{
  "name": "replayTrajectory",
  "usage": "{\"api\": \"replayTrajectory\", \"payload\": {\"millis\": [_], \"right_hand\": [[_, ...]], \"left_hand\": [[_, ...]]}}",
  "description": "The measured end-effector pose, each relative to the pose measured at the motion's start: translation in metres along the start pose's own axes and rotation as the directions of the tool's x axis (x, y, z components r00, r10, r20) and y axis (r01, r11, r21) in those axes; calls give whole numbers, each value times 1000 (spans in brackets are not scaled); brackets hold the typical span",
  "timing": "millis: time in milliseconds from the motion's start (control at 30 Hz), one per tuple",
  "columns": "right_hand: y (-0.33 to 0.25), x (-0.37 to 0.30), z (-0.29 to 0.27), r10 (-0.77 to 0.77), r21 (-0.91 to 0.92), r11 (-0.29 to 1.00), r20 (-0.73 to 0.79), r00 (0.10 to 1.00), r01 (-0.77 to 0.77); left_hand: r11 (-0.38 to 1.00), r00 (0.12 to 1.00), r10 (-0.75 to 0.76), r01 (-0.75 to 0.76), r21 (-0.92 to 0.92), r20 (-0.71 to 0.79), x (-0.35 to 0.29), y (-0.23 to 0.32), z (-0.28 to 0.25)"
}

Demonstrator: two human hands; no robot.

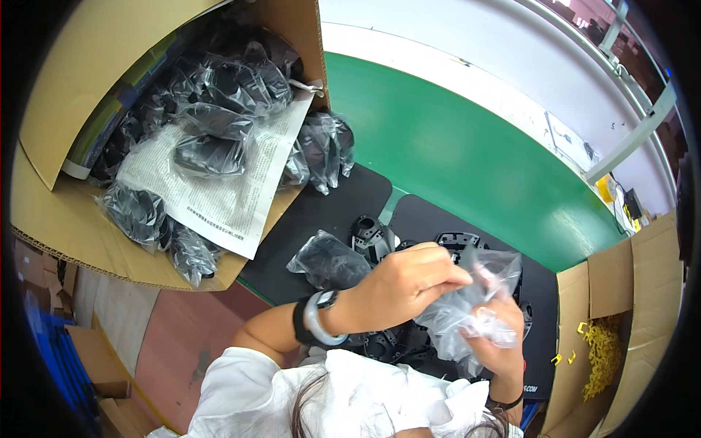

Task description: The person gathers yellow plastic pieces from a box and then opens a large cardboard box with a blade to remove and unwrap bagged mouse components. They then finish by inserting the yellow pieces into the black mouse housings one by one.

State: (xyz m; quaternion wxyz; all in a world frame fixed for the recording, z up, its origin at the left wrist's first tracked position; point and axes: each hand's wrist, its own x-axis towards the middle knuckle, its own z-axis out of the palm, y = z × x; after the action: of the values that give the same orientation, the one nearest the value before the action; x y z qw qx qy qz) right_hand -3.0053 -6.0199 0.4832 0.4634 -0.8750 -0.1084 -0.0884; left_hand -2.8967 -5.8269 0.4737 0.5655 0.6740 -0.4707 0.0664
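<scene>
My right hand (502,330) is wrapped round a crumpled clear plastic bag (454,321), above the dark mat (543,310). The closed fingers of my left hand (401,288) pinch at the upper edge of the same bag; their tips are partly hidden. Whether the bag has anything inside, I cannot tell. Beneath and beyond my hands lie several black moulded plastic parts (369,235), partly covered by my hands and the bag. Beside my left hand rests a dark part in a clear bag (330,260).
At the left, a large tilted cardboard box (55,197) holds several bagged black parts (212,150) and a printed paper sheet (241,208). Another bagged part (326,146) leans by its edge. Yellow pieces (602,361) lie in a carton (569,321) at the right. A green panel (453,139) stands behind.
</scene>
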Motion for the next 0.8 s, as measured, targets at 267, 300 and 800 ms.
{"api": "replayTrajectory", "payload": {"millis": [267,300,800], "right_hand": [[22,-23,-12,519,158,854,-166,839,-496],[26,-16,-7,518,161,853,-154,841,-496],[6,27,2,-17,103,995,82,996,9]], "left_hand": [[461,611,-709,780,423,-353,-104,-24,-83],[456,455,-845,888,64,-282,-102,-29,-82],[993,972,-112,115,-6,208,15,-1,-1]]}}
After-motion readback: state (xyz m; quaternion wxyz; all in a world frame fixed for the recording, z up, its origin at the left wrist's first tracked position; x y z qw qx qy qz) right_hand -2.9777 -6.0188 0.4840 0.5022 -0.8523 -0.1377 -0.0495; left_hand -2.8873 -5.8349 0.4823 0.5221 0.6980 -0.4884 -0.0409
